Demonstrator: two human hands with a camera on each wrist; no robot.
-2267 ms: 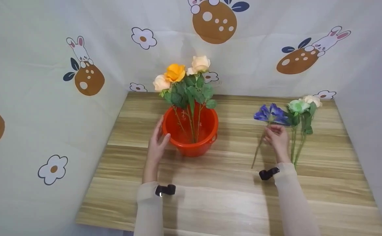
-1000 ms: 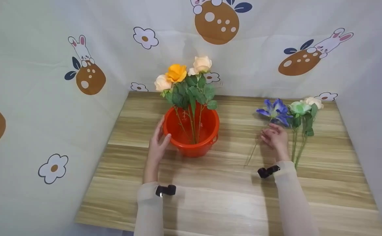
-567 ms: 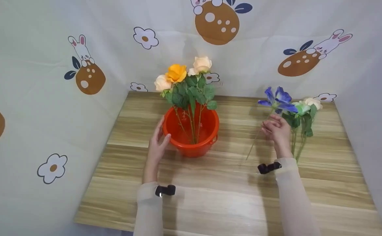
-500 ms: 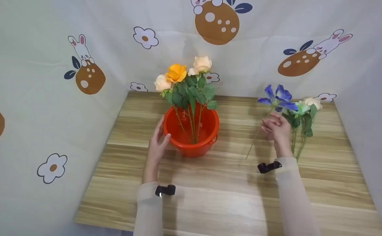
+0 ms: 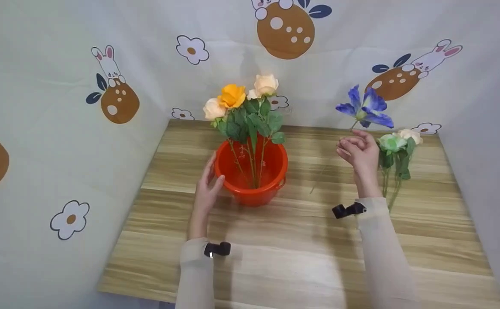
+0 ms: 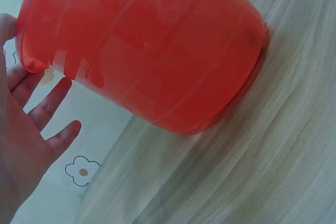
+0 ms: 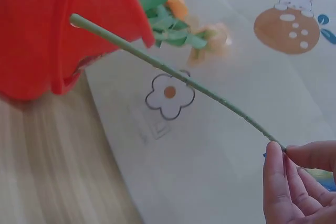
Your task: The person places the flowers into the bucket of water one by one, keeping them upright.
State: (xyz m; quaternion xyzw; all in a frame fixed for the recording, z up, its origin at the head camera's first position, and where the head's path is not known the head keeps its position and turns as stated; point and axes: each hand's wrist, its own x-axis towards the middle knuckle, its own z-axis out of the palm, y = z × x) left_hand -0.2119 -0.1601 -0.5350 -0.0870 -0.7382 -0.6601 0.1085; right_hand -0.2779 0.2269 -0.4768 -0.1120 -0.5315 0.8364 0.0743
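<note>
Head view: a person's right hand (image 5: 359, 154) pinches the stem (image 7: 173, 72) of a blue flower (image 5: 365, 109) between thumb and fingers, the bloom raised above the wooden table (image 5: 297, 270) and its stem slanting down toward a red bucket (image 5: 254, 198), apart from it. The left hand (image 5: 207, 189) — well apart from the right, fingers extended rather than wrapped around anything — rests against the bucket's near-left side, the thumb by the rim. Standing in the bucket are an orange rose (image 5: 232, 95) and peach roses (image 5: 266, 84) with green leaves, their heads well above the rim. Beside the right hand, a pale green flower (image 5: 392, 143) and a cream flower (image 5: 411, 136) lie on the table, stems side by side. Behind hangs a pale cloth (image 5: 147, 25) printed with rabbits and daisies. A small black camera (image 5: 347, 210) sits at each sleeve's cuff.
</note>
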